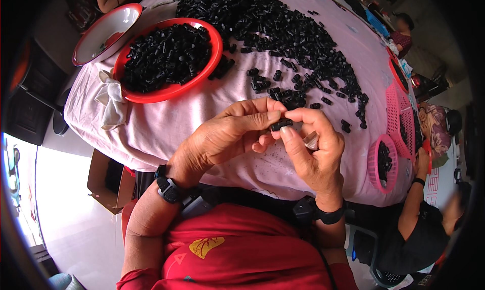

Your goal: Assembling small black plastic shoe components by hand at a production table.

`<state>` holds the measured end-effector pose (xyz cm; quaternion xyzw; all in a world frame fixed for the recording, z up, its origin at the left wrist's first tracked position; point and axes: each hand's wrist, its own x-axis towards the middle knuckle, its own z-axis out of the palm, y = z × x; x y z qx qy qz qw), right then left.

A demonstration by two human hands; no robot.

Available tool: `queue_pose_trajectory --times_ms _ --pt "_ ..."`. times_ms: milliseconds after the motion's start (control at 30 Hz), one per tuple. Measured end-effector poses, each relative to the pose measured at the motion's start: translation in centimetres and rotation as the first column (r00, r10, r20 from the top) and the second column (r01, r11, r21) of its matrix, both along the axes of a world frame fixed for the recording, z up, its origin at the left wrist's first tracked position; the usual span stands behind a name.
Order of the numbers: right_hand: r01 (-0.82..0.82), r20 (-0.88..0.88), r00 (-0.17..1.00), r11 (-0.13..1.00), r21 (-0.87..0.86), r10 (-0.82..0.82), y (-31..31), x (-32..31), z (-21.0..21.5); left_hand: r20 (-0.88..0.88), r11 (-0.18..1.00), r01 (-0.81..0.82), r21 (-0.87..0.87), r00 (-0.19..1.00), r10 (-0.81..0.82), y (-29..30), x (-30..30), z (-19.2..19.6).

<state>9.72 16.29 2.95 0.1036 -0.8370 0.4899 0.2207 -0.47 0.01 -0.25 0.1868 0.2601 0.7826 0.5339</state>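
Over the near part of the table, my left hand (222,130) and my right hand (317,158) meet at the fingertips. Both are closed around a small black ribbed plastic piece (281,123), pinched between thumbs and forefingers. A small clear, pale object (311,140) is tucked in the curled fingers of my right hand; its kind is hard to make out. Just beyond my fingers lies a loose group of similar black pieces (288,95), joining a large heap (252,17) that spreads across the far table.
A red basin (218,62) full of black pieces stands at left on the pink tablecloth (156,123), beside a white cloth (110,105) and a red-rimmed enamel basin (134,11). Pink baskets (376,163) line the right edge. Co-workers sit at right; an open cardboard box (98,181) is below left.
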Motion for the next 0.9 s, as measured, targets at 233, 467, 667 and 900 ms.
queue_pose_trajectory --times_ms 233,467,667,900 --pt "0.159 -0.031 0.986 0.982 -0.101 -0.162 -0.8 -0.2 -0.4 -0.139 0.986 -0.165 -0.001 0.977 0.163 0.3 0.2 0.3" --pt "0.190 -0.119 0.977 0.978 0.090 -0.179 -1.0 -0.3 -0.6 -0.187 0.980 -0.196 -0.041 0.965 0.185 0.7 0.4 -0.2" --pt "0.202 0.012 0.978 0.962 0.184 -0.208 -0.4 0.0 0.1 -0.259 0.989 -0.148 -0.014 0.956 0.139 0.3 0.2 0.1" --pt "0.277 -0.045 0.959 0.885 0.374 -0.281 0.0 -0.2 -0.1 -0.262 0.992 -0.122 0.004 0.958 0.119 0.7 0.5 -0.3"
